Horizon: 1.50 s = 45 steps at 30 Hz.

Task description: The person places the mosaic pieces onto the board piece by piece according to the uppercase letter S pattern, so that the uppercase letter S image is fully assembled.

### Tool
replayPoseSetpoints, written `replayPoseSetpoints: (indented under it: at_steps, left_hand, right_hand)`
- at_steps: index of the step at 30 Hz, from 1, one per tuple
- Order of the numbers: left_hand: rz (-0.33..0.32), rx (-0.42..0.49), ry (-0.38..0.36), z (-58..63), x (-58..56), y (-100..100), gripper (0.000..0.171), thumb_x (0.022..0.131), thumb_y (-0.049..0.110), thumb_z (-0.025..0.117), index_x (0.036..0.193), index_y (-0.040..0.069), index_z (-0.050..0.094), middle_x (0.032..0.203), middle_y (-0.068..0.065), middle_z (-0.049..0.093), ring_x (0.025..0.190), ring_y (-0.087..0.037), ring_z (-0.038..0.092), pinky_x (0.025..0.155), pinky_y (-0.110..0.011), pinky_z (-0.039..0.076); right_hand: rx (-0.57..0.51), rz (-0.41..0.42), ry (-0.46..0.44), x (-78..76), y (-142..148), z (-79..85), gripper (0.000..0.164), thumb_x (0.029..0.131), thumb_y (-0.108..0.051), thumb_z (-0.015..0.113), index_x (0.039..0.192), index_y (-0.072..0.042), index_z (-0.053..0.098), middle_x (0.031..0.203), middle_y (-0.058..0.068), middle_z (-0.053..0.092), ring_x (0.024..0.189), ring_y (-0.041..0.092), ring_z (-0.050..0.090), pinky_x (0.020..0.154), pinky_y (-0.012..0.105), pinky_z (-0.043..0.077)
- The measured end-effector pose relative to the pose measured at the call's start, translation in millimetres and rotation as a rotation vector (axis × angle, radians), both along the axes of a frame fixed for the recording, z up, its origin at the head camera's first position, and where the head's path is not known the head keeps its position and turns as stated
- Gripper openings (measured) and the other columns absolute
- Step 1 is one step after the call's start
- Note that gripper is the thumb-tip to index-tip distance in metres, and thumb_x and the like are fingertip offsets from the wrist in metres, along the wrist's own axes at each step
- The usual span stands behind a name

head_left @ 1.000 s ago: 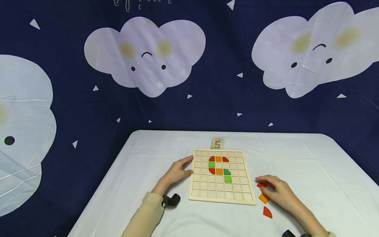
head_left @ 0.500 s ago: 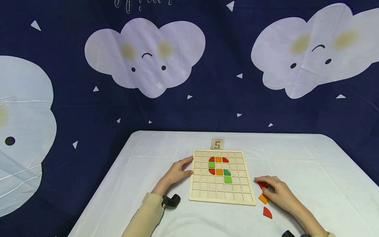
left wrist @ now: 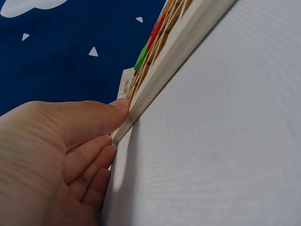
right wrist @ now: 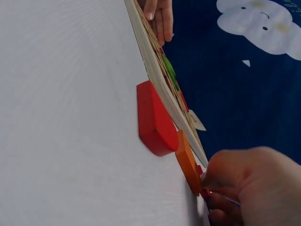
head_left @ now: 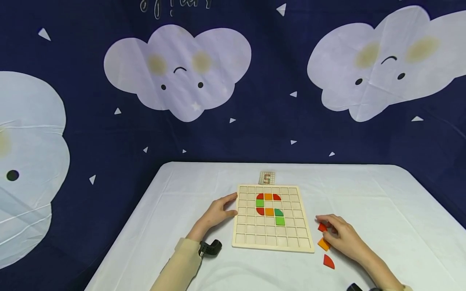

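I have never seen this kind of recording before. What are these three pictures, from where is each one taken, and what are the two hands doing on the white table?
There is no machine here: a person works with two bare hands and wears three small cameras. The wide picture comes from a camera on the head, looking forward and down. The other two come from cameras on the wrists, so they look along the table from very low.

On the white table lies a wooden grid board with red, orange and green pieces set in it. A small card showing an S lies behind the board.

The left hand rests against the board's left edge; its fingers touch that edge.

The right hand is beside the board and pinches a small red piece. Next to it lie an orange piece and a red quarter-circle piece.
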<state>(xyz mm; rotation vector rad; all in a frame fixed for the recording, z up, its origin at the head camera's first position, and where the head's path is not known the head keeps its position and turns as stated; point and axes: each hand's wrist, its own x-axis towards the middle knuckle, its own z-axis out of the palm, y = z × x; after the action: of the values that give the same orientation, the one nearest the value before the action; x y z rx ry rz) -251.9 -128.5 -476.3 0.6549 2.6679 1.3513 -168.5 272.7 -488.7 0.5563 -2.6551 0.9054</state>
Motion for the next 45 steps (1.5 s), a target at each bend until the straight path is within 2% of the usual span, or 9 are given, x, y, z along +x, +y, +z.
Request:
replayPoseSetpoints:
  at_steps: [3, 7, 12, 19, 26, 32, 38, 41, 45]
  left_hand:
    - [-0.002, 0.003, 0.002, -0.5, -0.5, 1, 0.062, 0.086, 0.013, 0.069, 0.140, 0.001, 0.043, 0.141, -0.011, 0.045, 0.132, -0.025, 0.037, 0.108, -0.039, 0.031]
    - [-0.007, 0.002, 0.009, 0.1, -1.1, 2, 0.062, 0.086, 0.012, 0.069, 0.140, 0.000, 0.043, 0.141, -0.011, 0.045, 0.133, -0.026, 0.037, 0.108, -0.039, 0.031]
    - [-0.007, 0.002, 0.003, 1.1, -0.1, 1, 0.062, 0.086, 0.012, 0.069, 0.140, 0.000, 0.043, 0.141, -0.012, 0.045, 0.133, -0.026, 0.037, 0.108, -0.040, 0.031]
    - [-0.010, 0.013, 0.013, -0.7, 0.6, 0, 0.061, 0.086, 0.012, 0.069, 0.140, -0.001, 0.043, 0.141, -0.012, 0.045, 0.132, -0.026, 0.037, 0.108, -0.040, 0.031]
    - [-0.012, 0.014, 0.009, -1.6, 0.4, 0, 0.062, 0.085, 0.011, 0.069, 0.140, -0.001, 0.042, 0.141, -0.012, 0.045, 0.132, -0.026, 0.037, 0.108, -0.040, 0.031]
    - [-0.011, 0.012, 0.012, 0.0, 0.1, 0, 0.062, 0.085, 0.011, 0.069, 0.140, -0.001, 0.042, 0.141, -0.012, 0.045, 0.132, -0.027, 0.038, 0.108, -0.041, 0.031]
    - [-0.010, 0.012, 0.002, 0.5, 0.4, 1, 0.062, 0.085, 0.011, 0.069, 0.140, 0.000, 0.042, 0.141, -0.012, 0.045, 0.132, -0.026, 0.037, 0.108, -0.039, 0.030]
    - [-0.011, 0.001, 0.003, 1.2, -0.1, 2, 0.062, 0.085, 0.011, 0.069, 0.141, 0.000, 0.042, 0.141, -0.011, 0.045, 0.132, -0.025, 0.038, 0.108, -0.038, 0.031]
    - [-0.008, -0.006, 0.008, 1.7, 0.0, 1, 0.063, 0.085, 0.011, 0.070, 0.140, 0.000, 0.042, 0.141, -0.012, 0.046, 0.132, -0.026, 0.038, 0.108, -0.038, 0.031]
  right_hand:
    - [0.000, 0.029, 0.048, -0.5, 1, -1.2, 0.043, 0.073, 0.004, 0.073, 0.114, -0.004, 0.064, 0.105, -0.001, 0.064, 0.082, 0.006, 0.055, 0.066, 0.019, 0.050]
    - [-0.002, 0.004, 0.115, -1.0, 2, -2.2, 0.040, 0.073, -0.003, 0.080, 0.110, -0.001, 0.065, 0.094, -0.002, 0.063, 0.072, 0.003, 0.054, 0.059, 0.018, 0.049]
    - [-0.014, -0.044, 0.080, 0.4, 1, -0.4, 0.041, 0.073, -0.016, 0.082, 0.108, -0.004, 0.066, 0.089, -0.007, 0.060, 0.069, 0.002, 0.051, 0.059, 0.019, 0.049]
    - [-0.007, -0.002, 0.071, 1.1, 3, 1.2, 0.038, 0.072, -0.001, 0.079, 0.107, -0.007, 0.065, 0.089, -0.008, 0.060, 0.072, 0.002, 0.054, 0.061, 0.019, 0.050]
    - [-0.059, 0.009, 0.038, 0.7, 4, -2.4, 0.037, 0.075, -0.005, 0.078, 0.110, -0.010, 0.065, 0.100, -0.003, 0.067, 0.084, 0.008, 0.061, 0.073, 0.012, 0.048]
    - [-0.082, 0.025, 0.046, -0.4, 2, -3.5, 0.035, 0.075, -0.004, 0.078, 0.107, -0.013, 0.067, 0.096, -0.006, 0.068, 0.081, 0.005, 0.061, 0.072, 0.010, 0.046]
    - [-0.082, 0.000, 0.054, 0.8, 1, 8.6, 0.037, 0.075, -0.003, 0.078, 0.109, -0.011, 0.065, 0.095, -0.007, 0.067, 0.082, 0.007, 0.063, 0.074, 0.012, 0.047]
    - [-0.090, 0.015, 0.069, -0.7, -1, 19.1, 0.039, 0.075, -0.001, 0.077, 0.111, -0.011, 0.065, 0.097, -0.008, 0.067, 0.084, 0.006, 0.063, 0.077, 0.009, 0.045]
    - [-0.095, 0.050, 0.089, -3.9, -11, 35.1, 0.040, 0.076, -0.001, 0.077, 0.113, -0.011, 0.065, 0.099, -0.009, 0.067, 0.086, 0.006, 0.063, 0.078, 0.013, 0.046]
